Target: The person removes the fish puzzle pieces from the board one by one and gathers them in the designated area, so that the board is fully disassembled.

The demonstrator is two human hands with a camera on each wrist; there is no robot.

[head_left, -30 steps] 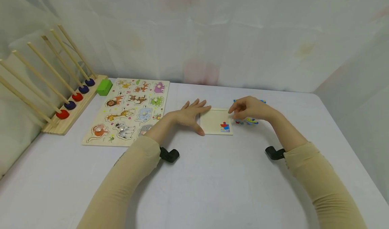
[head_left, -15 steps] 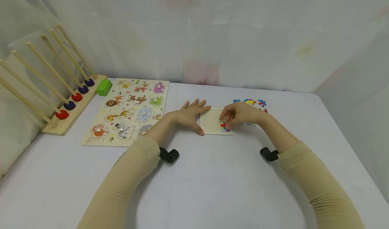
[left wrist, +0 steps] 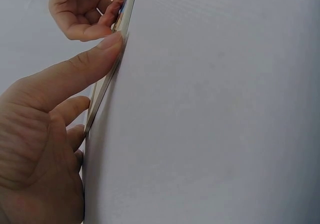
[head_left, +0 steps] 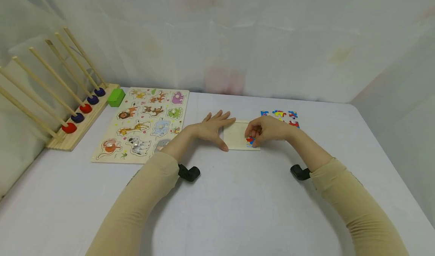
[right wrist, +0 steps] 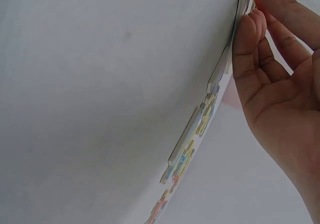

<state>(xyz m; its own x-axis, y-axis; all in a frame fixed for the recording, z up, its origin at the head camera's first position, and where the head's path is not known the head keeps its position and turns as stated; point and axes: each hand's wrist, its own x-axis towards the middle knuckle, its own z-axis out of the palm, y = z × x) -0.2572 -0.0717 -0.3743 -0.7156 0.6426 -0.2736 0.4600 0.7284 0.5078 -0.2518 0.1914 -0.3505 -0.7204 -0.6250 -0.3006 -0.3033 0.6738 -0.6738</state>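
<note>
In the head view, a small pale wooden puzzle tray (head_left: 234,136) lies flat on the white table. A colourful jigsaw piece (head_left: 250,140) sits in its near right corner. My left hand (head_left: 212,129) is spread at the tray's left side, with the thumb on the near edge and a finger at the far edge. The left wrist view shows that thumb (left wrist: 95,59) against the tray's edge. My right hand (head_left: 268,129) reaches over the tray's right side, its thumb and curled fingers pinching the corner piece. Its fingertips partly cover that piece.
Several loose jigsaw pieces (head_left: 279,113) lie right of the tray, partly behind my right hand. A wooden animal puzzle board (head_left: 142,125) rests on the left. Beyond it stand a green block (head_left: 116,97) and a rack of wooden rods (head_left: 64,137) with red and blue beads.
My right hand has moved left and nearer, from the tray's right edge onto the corner piece. Loose pieces behind it have come into view. My left hand stays put.
</note>
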